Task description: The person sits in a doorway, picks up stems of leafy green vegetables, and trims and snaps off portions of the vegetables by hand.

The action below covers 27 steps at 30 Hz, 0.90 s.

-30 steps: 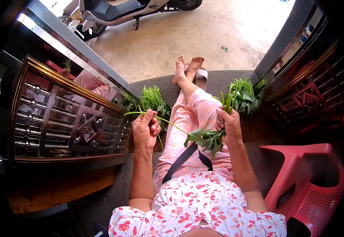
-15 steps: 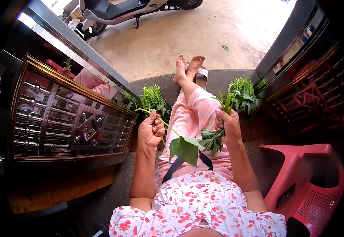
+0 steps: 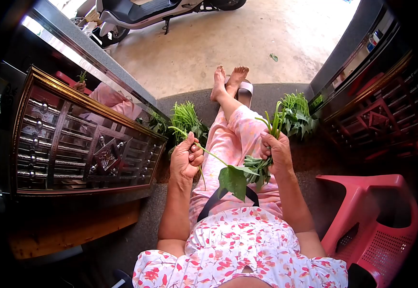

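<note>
My left hand (image 3: pixel 187 156) is closed, pinching a thin green leaf stem (image 3: pixel 214 156) between thumb and fingers. A broad green leaf (image 3: pixel 233 181) hangs from that stem's right end, over my lap. A thin strand also dangles below the left fingers. In my right hand (image 3: pixel 277 151) is a bunch of leafy greens (image 3: pixel 276 122), its stalks pointing up and its leaves (image 3: pixel 258 169) drooping beneath the fist. The single leaf reaches close to these drooping leaves; whether they touch I cannot tell.
Piles of greens lie beyond each hand, a left pile (image 3: pixel 186 120) and a right pile (image 3: pixel 298 115). A pink plastic chair (image 3: pixel 370 180) is at the right. Ornate door panels (image 3: pixel 94 144) flank me. Outside stand a scooter (image 3: pixel 146 12) and, on the floor, a loose leaf (image 3: pixel 274 57).
My left hand has shifted slightly right, carrying the stem, and the hanging leaf has swung right toward the bunch. My right hand stays nearly still.
</note>
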### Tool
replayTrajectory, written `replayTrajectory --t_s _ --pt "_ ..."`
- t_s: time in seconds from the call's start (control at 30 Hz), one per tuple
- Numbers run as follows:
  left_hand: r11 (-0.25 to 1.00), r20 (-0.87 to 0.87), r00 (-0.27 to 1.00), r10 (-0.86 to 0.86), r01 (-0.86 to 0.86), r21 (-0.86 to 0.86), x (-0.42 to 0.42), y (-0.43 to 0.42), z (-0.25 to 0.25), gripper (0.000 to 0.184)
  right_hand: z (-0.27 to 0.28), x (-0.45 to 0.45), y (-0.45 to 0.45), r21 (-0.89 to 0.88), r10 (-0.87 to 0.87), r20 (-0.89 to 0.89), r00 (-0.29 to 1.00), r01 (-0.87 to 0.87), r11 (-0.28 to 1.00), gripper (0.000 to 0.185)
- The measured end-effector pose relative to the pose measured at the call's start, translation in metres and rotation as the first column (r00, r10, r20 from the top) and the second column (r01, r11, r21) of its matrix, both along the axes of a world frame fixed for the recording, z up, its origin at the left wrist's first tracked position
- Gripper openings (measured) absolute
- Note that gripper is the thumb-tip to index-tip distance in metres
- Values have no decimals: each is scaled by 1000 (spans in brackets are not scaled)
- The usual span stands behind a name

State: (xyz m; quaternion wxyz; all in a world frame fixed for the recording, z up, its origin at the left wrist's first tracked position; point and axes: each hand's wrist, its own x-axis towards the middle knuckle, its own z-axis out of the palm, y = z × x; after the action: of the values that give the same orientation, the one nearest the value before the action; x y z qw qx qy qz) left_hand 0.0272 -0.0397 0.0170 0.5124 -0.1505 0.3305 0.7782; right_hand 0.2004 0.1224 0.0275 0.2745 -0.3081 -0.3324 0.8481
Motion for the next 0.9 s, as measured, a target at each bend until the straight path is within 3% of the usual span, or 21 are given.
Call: replayTrajectory --t_s 0.43,0.7,0.9 --pt "1000 -45 999 -22 21 -19 4 3 4 23 -4 0 0 -3 7 12 1000 -7 1000 6" --pt "981 -350 917 -192 180 -69 21 16 23 25 -3 -8 -13 8 126 -11 992 -126 992 4" --pt "943 -436 837 -331 280 -178 49 35 35 21 0 -21 -32 14 246 -38 968 -246 969 13"
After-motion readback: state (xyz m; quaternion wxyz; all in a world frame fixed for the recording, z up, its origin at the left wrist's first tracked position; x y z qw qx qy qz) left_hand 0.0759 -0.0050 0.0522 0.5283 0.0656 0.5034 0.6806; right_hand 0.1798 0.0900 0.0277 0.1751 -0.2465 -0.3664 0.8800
